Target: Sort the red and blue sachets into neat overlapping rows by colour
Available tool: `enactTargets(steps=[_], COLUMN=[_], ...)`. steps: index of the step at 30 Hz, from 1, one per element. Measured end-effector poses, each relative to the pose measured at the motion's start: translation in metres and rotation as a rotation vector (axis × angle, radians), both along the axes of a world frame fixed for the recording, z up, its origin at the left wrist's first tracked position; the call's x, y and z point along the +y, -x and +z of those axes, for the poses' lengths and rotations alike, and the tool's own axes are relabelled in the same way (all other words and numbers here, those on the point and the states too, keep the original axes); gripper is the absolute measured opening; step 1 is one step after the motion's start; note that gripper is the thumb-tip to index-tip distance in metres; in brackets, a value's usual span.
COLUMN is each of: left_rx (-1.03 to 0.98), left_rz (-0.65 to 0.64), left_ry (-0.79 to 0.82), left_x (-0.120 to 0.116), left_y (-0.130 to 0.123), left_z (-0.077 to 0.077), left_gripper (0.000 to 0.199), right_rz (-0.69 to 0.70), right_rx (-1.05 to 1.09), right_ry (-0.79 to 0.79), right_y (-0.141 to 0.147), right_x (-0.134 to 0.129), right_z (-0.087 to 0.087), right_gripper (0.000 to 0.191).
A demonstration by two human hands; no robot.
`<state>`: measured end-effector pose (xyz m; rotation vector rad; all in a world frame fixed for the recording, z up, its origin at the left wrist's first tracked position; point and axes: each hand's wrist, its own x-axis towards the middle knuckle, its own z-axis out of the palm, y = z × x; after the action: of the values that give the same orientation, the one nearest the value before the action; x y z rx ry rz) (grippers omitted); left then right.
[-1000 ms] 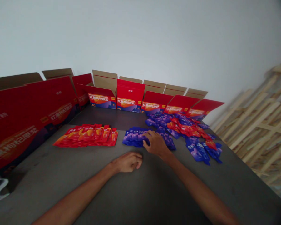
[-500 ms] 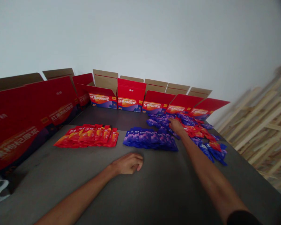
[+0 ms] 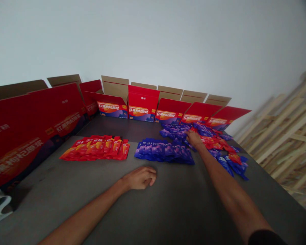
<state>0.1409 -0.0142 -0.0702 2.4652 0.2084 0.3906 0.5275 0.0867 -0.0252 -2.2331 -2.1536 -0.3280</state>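
Note:
My left hand (image 3: 142, 177) rests on the grey table, its fingers curled into a loose fist with nothing visible in them. Out to the right, my right hand (image 3: 193, 139) reaches into a mixed pile of blue sachets (image 3: 173, 131) and red sachets (image 3: 214, 143). Its fingers are drawn together on a blue sachet at the pile's left side; the fingertips are partly hidden. Just left of that hand lies an overlapping row of blue sachets (image 3: 163, 151). A similar row of red sachets (image 3: 97, 148) lies farther left, beyond my left hand.
Open red cartons (image 3: 141, 105) with raised flaps line the back of the table (image 3: 158, 211). Larger red boxes (image 3: 35, 126) stand along the left side. A white object (image 3: 1, 206) is at the left edge. Wooden pallets (image 3: 283, 143) lean at the right.
My right hand has shifted very slightly right and down within the blue sachets. My left hand and both rows stay as they were.

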Motion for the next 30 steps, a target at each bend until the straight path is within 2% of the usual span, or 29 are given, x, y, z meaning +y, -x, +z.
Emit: enactTargets(steps=[4,11,14,18,20,24,30], left_rx=[0.002,0.0,-0.008,-0.014,-0.012,-0.004,-0.006], left_rz=[0.003,-0.003,-0.004,0.001,0.001,0.0,-0.002], left_ry=[-0.004,0.001,0.007,0.011,0.009,0.0,-0.008], left_x=[0.0,0.0,0.0,0.0,0.0,-0.001,-0.001], left_y=[0.0,0.0,0.0,0.0,0.0,0.0,-0.001], left_z=[0.001,0.0,0.001,0.002,0.003,0.005,0.004], left_gripper=[0.03,0.029,0.029,0.029,0.029,0.029,0.029], right_rz=[0.027,0.072,0.168,0.395,0.463,0.497,0.507], right_rx=[-0.005,0.029,0.047,0.098,0.1,0.059,-0.016], right_ry=[-0.041,-0.181,-0.199,-0.25,-0.249,-0.185,-0.125], right_y=[0.0,0.011,0.029,0.065,0.083,0.108,0.12], right_x=[-0.009,-0.033,-0.052,-0.082,-0.095,-0.109,-0.113], right_z=[0.006,0.021,0.022,0.016,0.014,0.014,0.013], right_gripper=[0.034,0.04,0.037,0.032,0.03,0.026,0.022])
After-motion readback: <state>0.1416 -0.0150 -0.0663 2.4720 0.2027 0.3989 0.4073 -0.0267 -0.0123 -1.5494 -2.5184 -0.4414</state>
